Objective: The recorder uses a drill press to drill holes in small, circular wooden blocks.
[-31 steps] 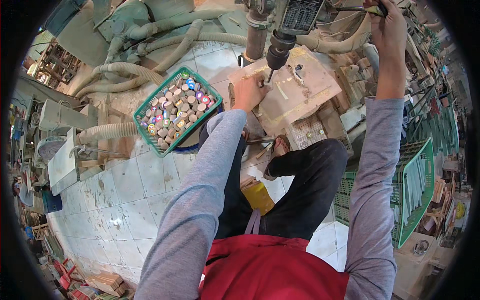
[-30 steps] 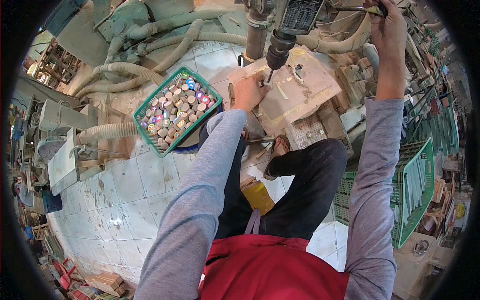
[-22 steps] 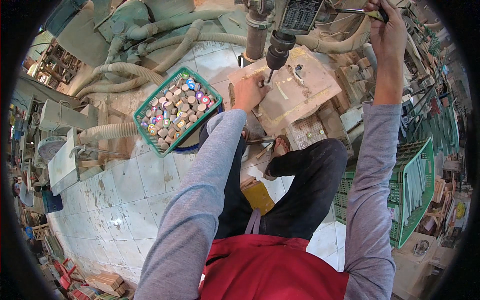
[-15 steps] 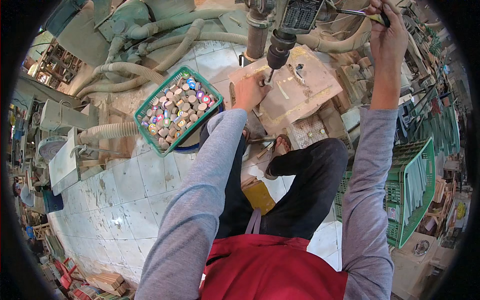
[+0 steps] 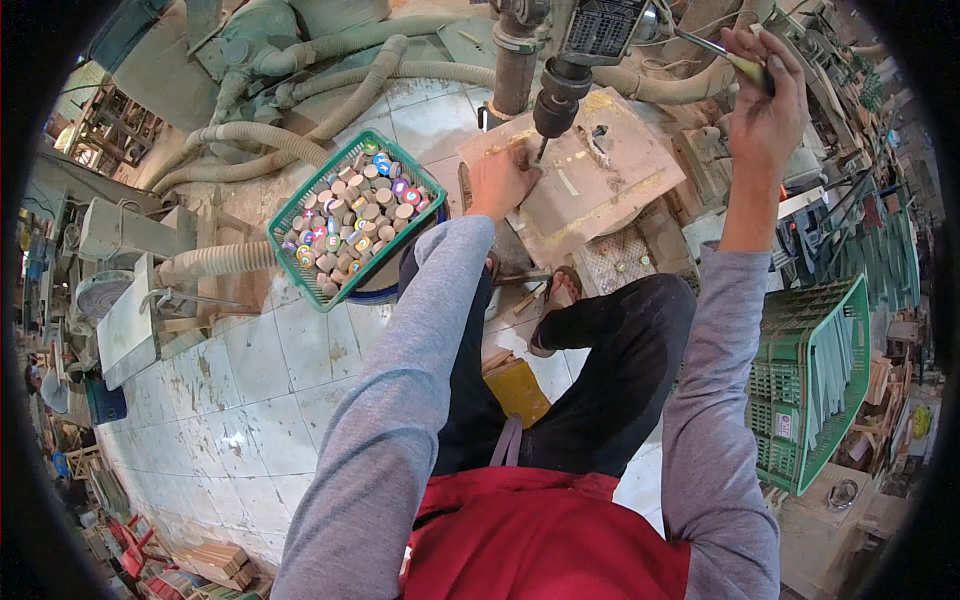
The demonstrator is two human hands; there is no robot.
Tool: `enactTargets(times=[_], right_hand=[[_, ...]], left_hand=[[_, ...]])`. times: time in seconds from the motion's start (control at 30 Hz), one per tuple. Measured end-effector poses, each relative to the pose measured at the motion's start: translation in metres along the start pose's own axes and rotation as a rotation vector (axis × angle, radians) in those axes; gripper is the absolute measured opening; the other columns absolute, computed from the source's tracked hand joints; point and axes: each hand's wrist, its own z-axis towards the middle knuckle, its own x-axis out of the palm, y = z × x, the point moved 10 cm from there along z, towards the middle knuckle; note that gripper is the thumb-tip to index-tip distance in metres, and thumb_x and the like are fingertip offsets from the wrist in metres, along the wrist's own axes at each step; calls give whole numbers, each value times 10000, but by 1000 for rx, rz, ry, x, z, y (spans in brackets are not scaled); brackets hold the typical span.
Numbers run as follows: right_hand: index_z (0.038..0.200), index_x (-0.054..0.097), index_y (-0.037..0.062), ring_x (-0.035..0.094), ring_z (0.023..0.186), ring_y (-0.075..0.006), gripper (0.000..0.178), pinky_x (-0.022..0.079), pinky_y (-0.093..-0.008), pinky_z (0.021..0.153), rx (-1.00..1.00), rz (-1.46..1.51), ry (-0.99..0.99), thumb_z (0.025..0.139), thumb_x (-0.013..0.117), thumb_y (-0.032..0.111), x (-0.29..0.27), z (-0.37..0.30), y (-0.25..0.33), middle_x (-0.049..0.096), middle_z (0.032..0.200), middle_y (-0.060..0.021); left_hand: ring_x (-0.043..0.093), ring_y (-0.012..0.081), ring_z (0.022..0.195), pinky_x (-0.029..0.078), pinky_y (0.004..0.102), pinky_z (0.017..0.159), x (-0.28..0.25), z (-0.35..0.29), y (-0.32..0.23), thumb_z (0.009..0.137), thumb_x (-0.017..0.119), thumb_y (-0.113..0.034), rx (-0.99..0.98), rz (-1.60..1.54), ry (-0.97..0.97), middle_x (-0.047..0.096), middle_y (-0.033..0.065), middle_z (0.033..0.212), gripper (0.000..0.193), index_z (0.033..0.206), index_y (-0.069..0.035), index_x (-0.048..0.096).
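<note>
My left hand [image 5: 500, 183] rests on the wooden board [image 5: 600, 195] of a drill press, its fingers closed in a pinch beside the drill bit [image 5: 543, 149]. What they pinch is mostly hidden by the fingers; it looks small. Over the board hangs the dark drill chuck [image 5: 560, 100]. Raised at the upper right, my right hand [image 5: 768, 115] has its fingers curled round the yellow and black grip of the feed lever [image 5: 752, 72]. A green basket [image 5: 290, 270] on the left is filled with small round wooden pieces [image 5: 352, 215], several with coloured printed tops.
The drill press column [image 5: 515, 70] stands behind the board. Ribbed dust hoses [image 5: 390, 75] curve across the far left. A sanding machine [image 5: 125, 310] is at the left. On the right stands a green crate [image 5: 790, 400] holding flat strips. My feet are below the board.
My right hand has come down and slightly nearer, swinging the feed lever lower. My left hand stays at the bit; the small round piece visible at its fingertips before is now mostly hidden.
</note>
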Motion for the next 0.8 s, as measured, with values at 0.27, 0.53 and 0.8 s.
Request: enactTargets(times=[0.27, 0.53, 0.8], right_hand=[[1193, 524, -67, 625, 1116, -330, 291, 529, -415, 961, 25, -100, -18, 1011, 345, 75, 3, -31, -1, 644, 1118, -207], [1413, 374, 124, 507, 1239, -246, 481, 433, -416, 1004, 174, 121, -71, 1042, 365, 431, -12, -45, -3, 544, 1314, -119], [1337, 476, 65, 545, 1157, -247, 486, 448, -404, 944, 603, -3, -581, 992, 492, 408, -123, -168, -112, 583, 1217, -114]], left_hand=[[671, 328, 881, 510, 421, 776, 1, 0, 1, 754, 750, -379, 9, 7, 2, 710, 132, 900, 394, 1078, -157, 714], [677, 328, 873, 508, 430, 773, -4, -2, 0, 747, 759, -391, -4, -30, -33, 713, 138, 884, 403, 1059, -139, 713], [673, 343, 853, 513, 443, 747, -18, -12, -17, 735, 754, -393, 40, 11, -105, 690, 159, 895, 368, 928, -85, 698]])
